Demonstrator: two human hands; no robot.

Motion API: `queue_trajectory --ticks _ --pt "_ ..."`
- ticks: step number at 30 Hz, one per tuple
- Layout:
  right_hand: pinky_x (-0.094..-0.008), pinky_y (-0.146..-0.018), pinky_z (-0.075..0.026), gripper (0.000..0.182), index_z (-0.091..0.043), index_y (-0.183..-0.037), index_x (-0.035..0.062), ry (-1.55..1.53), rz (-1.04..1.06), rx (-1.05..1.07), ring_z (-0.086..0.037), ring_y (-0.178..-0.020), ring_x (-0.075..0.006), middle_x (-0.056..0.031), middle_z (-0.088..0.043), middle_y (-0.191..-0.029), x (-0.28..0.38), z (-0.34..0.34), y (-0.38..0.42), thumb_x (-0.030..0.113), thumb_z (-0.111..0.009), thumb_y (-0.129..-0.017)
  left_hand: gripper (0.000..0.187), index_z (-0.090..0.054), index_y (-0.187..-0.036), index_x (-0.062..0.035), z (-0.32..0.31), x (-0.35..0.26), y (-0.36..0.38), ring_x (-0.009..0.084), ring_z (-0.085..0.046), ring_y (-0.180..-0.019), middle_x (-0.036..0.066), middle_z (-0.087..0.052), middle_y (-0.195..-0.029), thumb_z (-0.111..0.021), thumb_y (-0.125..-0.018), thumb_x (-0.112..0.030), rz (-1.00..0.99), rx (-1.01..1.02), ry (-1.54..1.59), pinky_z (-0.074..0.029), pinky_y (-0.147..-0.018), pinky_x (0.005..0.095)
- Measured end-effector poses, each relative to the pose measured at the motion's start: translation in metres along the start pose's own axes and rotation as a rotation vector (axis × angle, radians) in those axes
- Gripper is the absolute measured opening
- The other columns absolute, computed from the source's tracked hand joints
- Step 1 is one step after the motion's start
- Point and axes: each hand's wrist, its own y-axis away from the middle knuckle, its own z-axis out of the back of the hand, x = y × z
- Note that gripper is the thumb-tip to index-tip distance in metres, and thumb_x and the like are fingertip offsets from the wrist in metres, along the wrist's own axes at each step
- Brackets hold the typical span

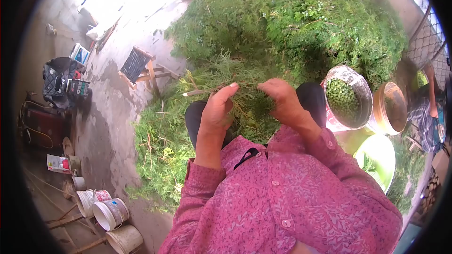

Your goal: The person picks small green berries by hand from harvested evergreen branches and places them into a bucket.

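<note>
My left hand (220,106) is closed round a green leafy branch (230,73), whose pale cut end juts out to the left. To the right of it, my right hand (281,95) has its fingers pressed together at the branch's foliage; whatever lies between them is too small to make out. Both hands are above my lap, in front of the pink patterned shirt. A large heap of cut green branches (292,23) lies beyond them, and more greenery (162,150) spreads on the floor to the left.
A bucket of green berries (343,95), another bucket (391,108) and a light green basin (376,160) stand at the right. A small stool (136,66) is at the left. White buckets (110,214) are at the lower left. Part of another person (426,113) shows at the far right.
</note>
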Motion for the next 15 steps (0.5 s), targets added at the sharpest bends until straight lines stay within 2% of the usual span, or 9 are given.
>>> queue_trajectory --ticks 5,8,10,11,13,15 --pt "-0.0371 -0.074 -0.044 0.037 -0.059 -0.097 0.0043 -0.004 -0.083 0.021 -0.056 -0.084 -0.0310 -0.0122 -0.060 -0.087 -0.002 0.006 -0.003 0.003 -0.065 -0.061 0.023 -0.054 -0.104 0.0022 0.015 0.006 -0.009 0.0246 -0.060 -0.086 0.014 -0.060 -0.098 -0.048 -0.084 -0.009 -0.005 -0.080 0.030 -0.050 -0.077 0.0367" --pt "-0.0345 -0.077 -0.045 0.038 -0.059 -0.101 0.0035 -0.132 -0.148 -0.101 -0.057 -0.087 -0.0277 -0.0120 -0.061 -0.088 0.000 0.016 -0.007 0.004 -0.066 -0.064 0.025 -0.052 -0.106 0.0030 0.015 0.002 -0.010 0.0254 -0.059 -0.086 0.016 -0.060 -0.098 -0.048 -0.084 -0.008 -0.059 -0.120 0.108 -0.050 -0.075 0.0367" --pt "-0.0286 -0.074 -0.047 0.033 -0.060 -0.100 0.0026 -0.210 -0.288 -0.176 -0.059 -0.082 -0.0190 -0.0086 -0.062 -0.086 0.007 0.031 -0.009 0.007 -0.068 -0.069 0.025 -0.051 -0.107 0.0037 0.023 -0.001 -0.012 0.0259 -0.059 -0.085 0.016 -0.059 -0.097 -0.049 -0.085 -0.008 -0.096 -0.145 0.142 -0.050 -0.074 0.0365" --pt "-0.0286 -0.074 -0.047 0.033 -0.060 -0.100 0.0026 -0.211 -0.289 -0.175 -0.059 -0.082 -0.0190 -0.0086 -0.062 -0.086 0.010 0.034 -0.009 0.007 -0.068 -0.069 0.025 -0.050 -0.107 0.0040 0.031 -0.002 -0.014 0.0265 -0.058 -0.083 0.017 -0.058 -0.097 -0.048 -0.085 -0.009 -0.106 -0.141 0.177 -0.050 -0.073 0.0367" --pt "-0.0238 -0.066 -0.047 0.027 -0.061 -0.096 0.0011 -0.522 -0.437 -0.159 -0.057 -0.074 -0.0113 -0.0046 -0.061 -0.082 0.017 0.037 -0.005 0.010 -0.069 -0.072 0.025 -0.050 -0.107 0.0042 0.036 -0.002 -0.017 0.0272 -0.057 -0.081 0.018 -0.057 -0.096 -0.048 -0.086 -0.010 -0.111 -0.137 0.211 -0.051 -0.071 0.0369" --pt "-0.0225 -0.065 -0.047 0.026 -0.061 -0.095 0.0006 -0.575 -0.440 -0.080 -0.056 -0.072 -0.0093 -0.0036 -0.060 -0.081 0.027 0.028 -0.003 0.010 -0.069 -0.072 0.024 -0.049 -0.105 0.0048 0.035 -0.001 -0.020 0.0277 -0.056 -0.077 0.020 -0.055 -0.095 -0.047 -0.087 -0.012 -0.102 -0.154 0.377 -0.050 -0.070 0.0375"
